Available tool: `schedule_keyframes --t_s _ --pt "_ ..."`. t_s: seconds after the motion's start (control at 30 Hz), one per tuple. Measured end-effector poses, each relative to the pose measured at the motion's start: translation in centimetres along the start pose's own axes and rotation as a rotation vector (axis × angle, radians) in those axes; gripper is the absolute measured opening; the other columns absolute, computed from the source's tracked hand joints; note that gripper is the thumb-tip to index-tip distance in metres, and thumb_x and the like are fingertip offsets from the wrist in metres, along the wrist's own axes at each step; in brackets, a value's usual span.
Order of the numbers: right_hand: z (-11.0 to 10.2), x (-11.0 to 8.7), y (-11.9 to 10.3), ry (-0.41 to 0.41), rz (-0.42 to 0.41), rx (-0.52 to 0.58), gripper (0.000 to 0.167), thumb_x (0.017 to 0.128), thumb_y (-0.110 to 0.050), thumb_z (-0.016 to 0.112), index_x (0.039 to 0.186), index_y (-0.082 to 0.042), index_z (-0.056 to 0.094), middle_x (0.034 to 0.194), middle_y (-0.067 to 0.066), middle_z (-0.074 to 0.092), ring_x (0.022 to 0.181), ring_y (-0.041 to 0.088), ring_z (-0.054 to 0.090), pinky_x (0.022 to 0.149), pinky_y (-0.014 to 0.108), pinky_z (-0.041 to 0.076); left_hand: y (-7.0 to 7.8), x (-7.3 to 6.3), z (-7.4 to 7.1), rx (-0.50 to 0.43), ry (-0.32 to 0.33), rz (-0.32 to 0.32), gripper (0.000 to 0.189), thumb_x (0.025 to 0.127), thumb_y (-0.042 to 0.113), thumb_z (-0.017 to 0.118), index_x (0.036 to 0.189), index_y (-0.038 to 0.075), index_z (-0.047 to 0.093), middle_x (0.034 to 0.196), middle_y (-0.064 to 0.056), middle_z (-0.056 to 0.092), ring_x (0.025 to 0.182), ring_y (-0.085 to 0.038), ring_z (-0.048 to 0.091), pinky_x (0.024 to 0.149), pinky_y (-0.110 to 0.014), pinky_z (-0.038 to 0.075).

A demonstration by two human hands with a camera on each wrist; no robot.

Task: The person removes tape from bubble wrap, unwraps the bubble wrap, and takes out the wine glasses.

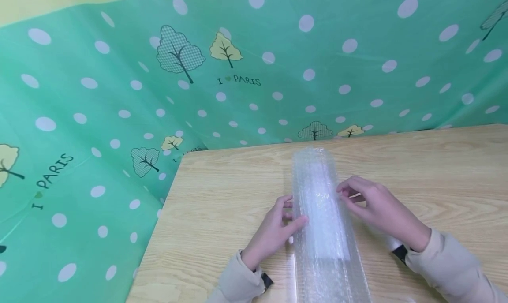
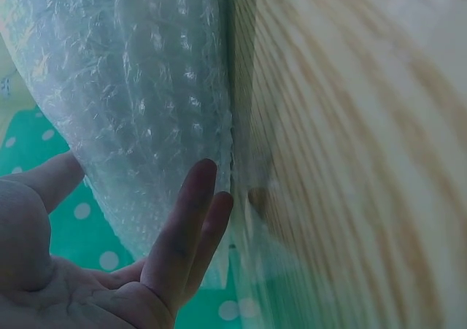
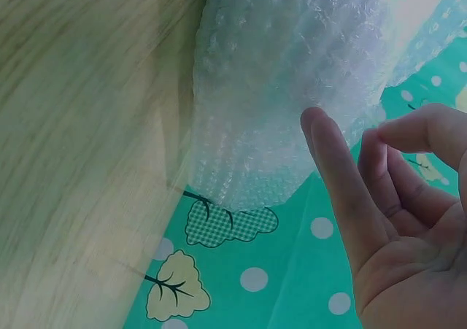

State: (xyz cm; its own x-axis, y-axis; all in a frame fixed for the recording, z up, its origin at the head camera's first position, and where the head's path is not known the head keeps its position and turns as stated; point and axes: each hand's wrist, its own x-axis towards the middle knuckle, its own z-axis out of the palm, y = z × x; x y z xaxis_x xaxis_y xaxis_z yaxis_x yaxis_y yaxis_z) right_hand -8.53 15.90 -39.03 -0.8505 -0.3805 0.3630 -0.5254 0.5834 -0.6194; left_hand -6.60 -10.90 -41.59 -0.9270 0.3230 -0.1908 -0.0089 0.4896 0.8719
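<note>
A long bundle of clear bubble wrap point(image 1: 325, 272) lies lengthwise on the table, with a pale, straight-edged thing point(image 1: 327, 232) showing through it. What that inner thing is, I cannot tell. My left hand point(image 1: 274, 228) rests on the bundle's left side, its thumb on top and its fairly straight fingers against the side. In the left wrist view, two of those fingers point(image 2: 191, 223) lie along the bubbles. At the right edge, my right hand point(image 1: 371, 203) pinches the wrap between thumb and finger. The right wrist view shows its other fingers beside the bubble wrap point(image 3: 270, 103).
The wood-grain table point(image 1: 222, 188) runs under the bundle and out to both sides. Behind it and to the left hangs a green dotted cloth point(image 1: 119, 87) printed with trees. The bundle's far end lies near the table's back edge.
</note>
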Motion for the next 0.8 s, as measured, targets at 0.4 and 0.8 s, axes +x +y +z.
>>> schedule_keyframes --t_s 0.4,0.8 --pt "-0.22 0.1 -0.23 -0.001 -0.015 -0.034 0.019 0.084 0.006 0.069 0.095 -0.01 0.071 0.091 -0.005 0.069 0.081 0.009 0.069 0.072 0.023 0.061 -0.03 0.01 -0.12 0.007 0.001 -0.007 0.081 0.091 0.056 0.062 0.154 0.015 0.031 0.144 -0.007 0.05 0.117 -0.02 0.058 0.091 -0.032 0.055" --pt "-0.49 0.29 -0.4 0.005 -0.026 -0.015 0.018 0.084 0.006 0.066 0.092 -0.01 0.07 0.088 -0.005 0.069 0.079 0.009 0.068 0.071 0.021 0.06 -0.07 0.06 -0.11 -0.011 -0.002 -0.008 0.08 0.091 0.055 0.063 0.153 0.015 0.032 0.143 -0.007 0.05 0.116 -0.019 0.059 0.091 -0.033 0.056"
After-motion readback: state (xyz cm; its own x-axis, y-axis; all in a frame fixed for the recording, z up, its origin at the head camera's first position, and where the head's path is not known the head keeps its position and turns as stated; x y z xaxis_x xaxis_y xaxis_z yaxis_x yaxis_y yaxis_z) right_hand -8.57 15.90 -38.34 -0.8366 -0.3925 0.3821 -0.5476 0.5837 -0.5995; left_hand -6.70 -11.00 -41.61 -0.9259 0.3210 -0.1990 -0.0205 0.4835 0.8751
